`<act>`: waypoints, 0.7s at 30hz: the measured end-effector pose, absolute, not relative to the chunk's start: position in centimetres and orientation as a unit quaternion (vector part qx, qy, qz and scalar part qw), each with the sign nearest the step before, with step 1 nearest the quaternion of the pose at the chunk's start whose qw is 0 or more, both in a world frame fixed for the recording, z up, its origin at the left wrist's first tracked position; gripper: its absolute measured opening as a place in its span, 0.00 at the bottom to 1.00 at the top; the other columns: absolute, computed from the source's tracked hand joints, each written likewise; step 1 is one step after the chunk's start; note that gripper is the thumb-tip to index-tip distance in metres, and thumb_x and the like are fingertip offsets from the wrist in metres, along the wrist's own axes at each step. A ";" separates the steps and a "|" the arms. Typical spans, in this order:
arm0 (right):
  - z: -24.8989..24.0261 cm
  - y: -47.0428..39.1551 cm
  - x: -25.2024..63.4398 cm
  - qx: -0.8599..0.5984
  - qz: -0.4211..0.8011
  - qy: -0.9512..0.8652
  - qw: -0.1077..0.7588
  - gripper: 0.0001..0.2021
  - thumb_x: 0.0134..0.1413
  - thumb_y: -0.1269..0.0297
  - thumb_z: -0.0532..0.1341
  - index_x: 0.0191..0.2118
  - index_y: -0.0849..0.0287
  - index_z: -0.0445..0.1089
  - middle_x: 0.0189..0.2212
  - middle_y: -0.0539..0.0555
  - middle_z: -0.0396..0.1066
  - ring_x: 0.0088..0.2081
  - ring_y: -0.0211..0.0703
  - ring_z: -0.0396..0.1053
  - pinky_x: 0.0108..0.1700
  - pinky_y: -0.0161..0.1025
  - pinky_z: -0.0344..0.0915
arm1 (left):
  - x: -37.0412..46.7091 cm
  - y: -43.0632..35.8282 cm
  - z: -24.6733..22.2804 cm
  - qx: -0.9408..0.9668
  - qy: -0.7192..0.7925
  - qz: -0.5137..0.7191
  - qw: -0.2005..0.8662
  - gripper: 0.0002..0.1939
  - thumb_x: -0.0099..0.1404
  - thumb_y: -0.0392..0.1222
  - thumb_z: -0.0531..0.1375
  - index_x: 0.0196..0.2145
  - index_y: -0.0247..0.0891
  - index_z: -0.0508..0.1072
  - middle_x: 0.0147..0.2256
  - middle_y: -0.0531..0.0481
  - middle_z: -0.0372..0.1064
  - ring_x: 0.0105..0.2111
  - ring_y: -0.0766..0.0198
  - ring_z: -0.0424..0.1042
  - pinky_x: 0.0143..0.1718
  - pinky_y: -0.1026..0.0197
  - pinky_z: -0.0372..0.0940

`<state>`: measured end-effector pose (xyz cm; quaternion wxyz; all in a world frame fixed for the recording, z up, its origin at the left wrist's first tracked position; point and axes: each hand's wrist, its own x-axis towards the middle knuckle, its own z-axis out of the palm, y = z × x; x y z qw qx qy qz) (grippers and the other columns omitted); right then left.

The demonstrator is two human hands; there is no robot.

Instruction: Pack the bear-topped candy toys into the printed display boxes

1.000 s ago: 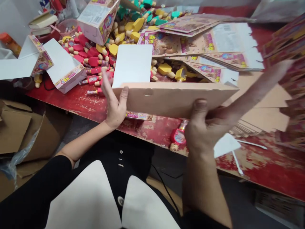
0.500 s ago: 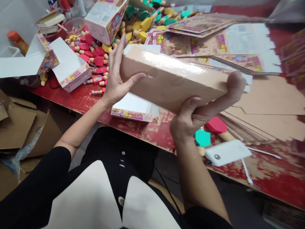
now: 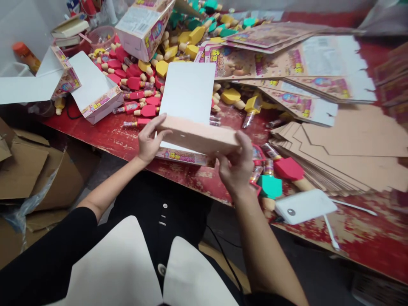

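A brown cardboard insert point(image 3: 199, 135), folded into a long tray shape, is held between both hands. My left hand point(image 3: 149, 142) pinches its left end, thumb on the near side. Around its right end, my right hand point(image 3: 236, 166) has its fingers closed. Below and behind the insert is an open display box point(image 3: 188, 91) with a raised white flap and a printed front edge. The insert hides much of the box's inside, and I cannot tell whether it touches the box.
Red, yellow and green popsicle-shaped toys point(image 3: 130, 80) lie heaped behind. Flat printed boxes point(image 3: 270, 59) and brown cardboard sheets point(image 3: 350, 148) are stacked at right, near a white power bank point(image 3: 306, 207). Another open box point(image 3: 95, 91) and a closed printed box point(image 3: 143, 32) stand at left.
Both hands have lowered the cardboard insert toward me and slightly left, over the open box. The insert has tipped, and the box's white flap now shows behind it.
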<state>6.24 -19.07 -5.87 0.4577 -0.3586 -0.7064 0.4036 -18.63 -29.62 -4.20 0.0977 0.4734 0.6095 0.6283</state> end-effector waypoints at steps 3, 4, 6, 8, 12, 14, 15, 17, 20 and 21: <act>-8.9 -20.3 9.2 -0.376 0.343 -0.718 0.475 0.29 0.49 0.50 0.68 0.55 0.56 0.65 0.55 0.64 0.68 0.59 0.57 0.69 0.57 0.58 0.73 | -16.7 -33.0 -5.1 0.504 0.604 0.611 0.082 0.25 0.65 0.59 0.66 0.54 0.45 0.77 0.61 0.43 0.65 0.61 0.52 0.67 0.64 0.44 0.64; -9.7 -20.6 10.0 -0.384 0.333 -0.720 0.472 0.27 0.49 0.49 0.68 0.52 0.55 0.66 0.52 0.63 0.70 0.57 0.57 0.70 0.57 0.58 0.73 | -16.2 -33.8 -5.0 0.512 0.601 0.610 0.066 0.22 0.66 0.56 0.66 0.53 0.45 0.77 0.61 0.43 0.64 0.59 0.53 0.68 0.62 0.46 0.66; -11.0 -21.2 11.0 -0.383 0.309 -0.730 0.475 0.24 0.48 0.49 0.69 0.48 0.55 0.67 0.46 0.62 0.71 0.53 0.57 0.72 0.54 0.57 0.75 | -15.4 -34.7 -4.7 0.521 0.590 0.617 0.014 0.18 0.68 0.50 0.66 0.54 0.47 0.77 0.57 0.45 0.67 0.56 0.58 0.71 0.59 0.51 0.69; -11.9 -22.0 11.5 -0.355 0.266 -0.741 0.504 0.25 0.50 0.51 0.70 0.49 0.56 0.66 0.46 0.61 0.70 0.50 0.54 0.73 0.51 0.54 0.77 | -14.9 -35.2 -4.3 0.529 0.577 0.620 -0.047 0.18 0.69 0.44 0.65 0.56 0.49 0.75 0.52 0.47 0.69 0.52 0.61 0.72 0.55 0.57 0.71; -12.1 -24.1 12.7 -0.242 0.211 -0.799 0.509 0.35 0.56 0.61 0.69 0.65 0.55 0.56 0.54 0.63 0.66 0.50 0.48 0.74 0.44 0.43 0.78 | -13.8 -36.9 -4.9 0.598 0.579 0.550 -0.064 0.34 0.69 0.50 0.64 0.68 0.46 0.61 0.57 0.41 0.64 0.59 0.55 0.68 0.61 0.53 0.68; -11.6 -25.0 13.4 -0.185 0.204 -0.835 0.477 0.38 0.55 0.65 0.70 0.68 0.54 0.54 0.53 0.62 0.69 0.50 0.48 0.75 0.45 0.43 0.78 | -13.5 -37.9 -6.0 0.644 0.564 0.513 -0.067 0.41 0.68 0.51 0.65 0.71 0.44 0.52 0.60 0.37 0.61 0.62 0.51 0.65 0.62 0.49 0.67; -11.3 -25.2 13.6 -0.166 0.206 -0.847 0.462 0.38 0.55 0.67 0.70 0.68 0.53 0.55 0.51 0.61 0.71 0.49 0.48 0.76 0.46 0.44 0.78 | -13.4 -38.1 -6.7 0.657 0.552 0.507 -0.080 0.42 0.68 0.49 0.65 0.72 0.44 0.50 0.60 0.37 0.60 0.62 0.51 0.65 0.62 0.49 0.67; -10.9 -25.3 13.4 -0.145 0.214 -0.853 0.454 0.33 0.58 0.70 0.67 0.66 0.51 0.57 0.49 0.59 0.74 0.49 0.49 0.76 0.49 0.48 0.78 | -13.5 -37.8 -7.9 0.664 0.530 0.515 -0.115 0.37 0.70 0.44 0.63 0.70 0.45 0.51 0.57 0.38 0.62 0.59 0.53 0.67 0.59 0.49 0.69; -11.1 -25.0 12.4 -0.142 0.184 -0.830 0.507 0.27 0.64 0.71 0.58 0.65 0.48 0.56 0.48 0.58 0.74 0.50 0.50 0.76 0.49 0.53 0.77 | -13.8 -36.6 -9.3 0.656 0.502 0.544 -0.148 0.30 0.72 0.41 0.58 0.68 0.41 0.56 0.52 0.40 0.63 0.57 0.53 0.67 0.59 0.48 0.69; -11.4 -25.0 12.2 -0.144 0.166 -0.825 0.521 0.26 0.65 0.71 0.57 0.66 0.48 0.55 0.48 0.57 0.73 0.50 0.50 0.76 0.49 0.54 0.77 | -13.9 -36.4 -9.7 0.659 0.493 0.549 -0.146 0.29 0.72 0.40 0.58 0.68 0.41 0.57 0.52 0.40 0.64 0.57 0.53 0.66 0.60 0.48 0.68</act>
